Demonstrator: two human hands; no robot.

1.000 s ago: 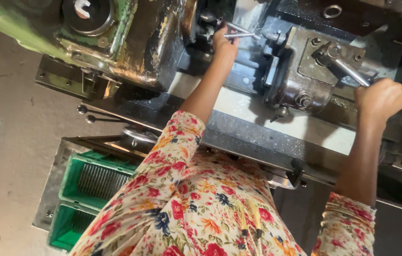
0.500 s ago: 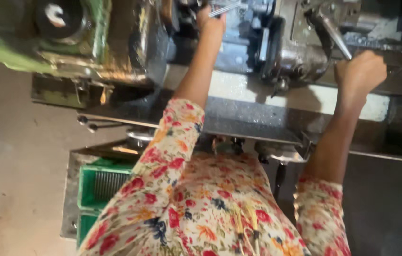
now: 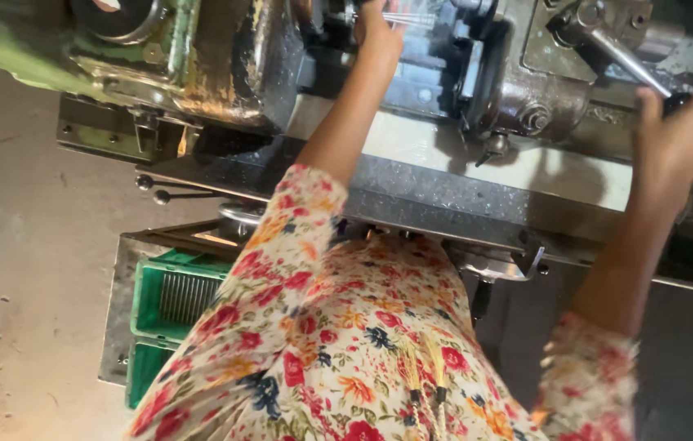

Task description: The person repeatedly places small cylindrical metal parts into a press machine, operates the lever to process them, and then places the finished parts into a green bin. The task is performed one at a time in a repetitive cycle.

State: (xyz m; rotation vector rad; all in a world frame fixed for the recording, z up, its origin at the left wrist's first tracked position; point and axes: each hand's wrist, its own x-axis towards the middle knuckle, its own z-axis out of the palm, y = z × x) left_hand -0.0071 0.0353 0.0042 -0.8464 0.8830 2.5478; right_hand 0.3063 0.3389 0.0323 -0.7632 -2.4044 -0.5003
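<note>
i saw green plastic crates [image 3: 168, 298] low on the left, beside the machine, likely to catch finished pieces. my left hand [image 3: 376, 37] reached up the middle to the lathe's work area, fingers curled about thin metal rods [image 3: 407, 16] near the top edge; the rods lay roughly level, their long axis running left to right, free ends pointing right toward the tool block [image 3: 526, 106]. further right, the steel lever [image 3: 624, 61] slanted from upper left down to lower right, its end at my right hand [image 3: 677, 135], blurred, fingers half closed near the knob; whether they gripped it i could not tell.
</note>
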